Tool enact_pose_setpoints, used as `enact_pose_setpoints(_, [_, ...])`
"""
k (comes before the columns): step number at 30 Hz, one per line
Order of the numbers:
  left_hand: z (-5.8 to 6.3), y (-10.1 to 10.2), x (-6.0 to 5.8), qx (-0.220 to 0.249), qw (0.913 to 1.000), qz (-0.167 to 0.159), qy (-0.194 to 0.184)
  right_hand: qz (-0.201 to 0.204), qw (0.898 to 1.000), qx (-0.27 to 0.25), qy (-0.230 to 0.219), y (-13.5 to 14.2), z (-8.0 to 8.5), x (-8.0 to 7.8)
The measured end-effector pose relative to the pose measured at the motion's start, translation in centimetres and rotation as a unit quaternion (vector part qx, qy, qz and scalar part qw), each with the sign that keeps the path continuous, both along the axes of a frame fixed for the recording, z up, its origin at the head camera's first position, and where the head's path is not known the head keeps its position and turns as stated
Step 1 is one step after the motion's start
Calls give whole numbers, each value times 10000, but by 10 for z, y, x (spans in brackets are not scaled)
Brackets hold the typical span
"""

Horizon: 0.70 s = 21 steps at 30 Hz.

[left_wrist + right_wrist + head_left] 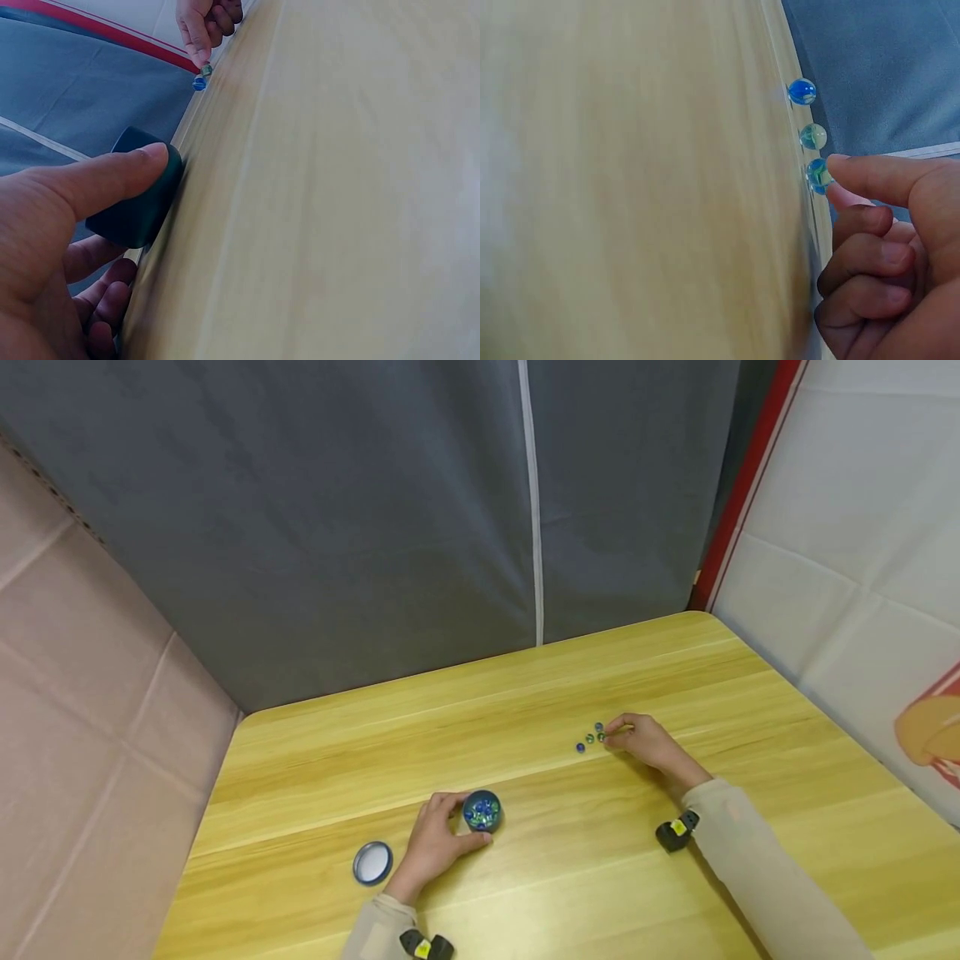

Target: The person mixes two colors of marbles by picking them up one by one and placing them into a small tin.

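My left hand (437, 841) holds a small dark blue round tin (482, 811) between thumb and fingers as it stands on the table. Blue and green glass marbles (481, 814) lie inside it; the left wrist view shows only the tin's dark side wall. Farther right, thumb and index finger of my right hand (647, 742) pinch a blue-green marble (819, 175), its other fingers curled in. Beside it on the tabletop lie a blue marble (802, 91), a pale green marble (813, 136) and another marble (599, 727) just beyond.
A round lid (372, 863) with a pale inside lies left of my left hand. The wooden table (337, 752) ends at a grey curtain (375, 527) behind, with a pale cloth wall (75, 693) on the left and a white one (847, 543) on the right.
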<state>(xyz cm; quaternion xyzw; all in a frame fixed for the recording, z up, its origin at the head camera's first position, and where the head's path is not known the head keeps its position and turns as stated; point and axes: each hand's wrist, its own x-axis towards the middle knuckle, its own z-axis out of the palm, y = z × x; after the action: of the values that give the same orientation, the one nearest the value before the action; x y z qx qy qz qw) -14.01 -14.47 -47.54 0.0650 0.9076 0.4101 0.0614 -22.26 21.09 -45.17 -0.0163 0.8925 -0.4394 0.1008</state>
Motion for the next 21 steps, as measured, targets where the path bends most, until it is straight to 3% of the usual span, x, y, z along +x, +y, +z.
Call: enact_pose_setpoints(21, [2,-1,2,28,10000,-53,6,-45,9994,347,-86,-7,3,1])
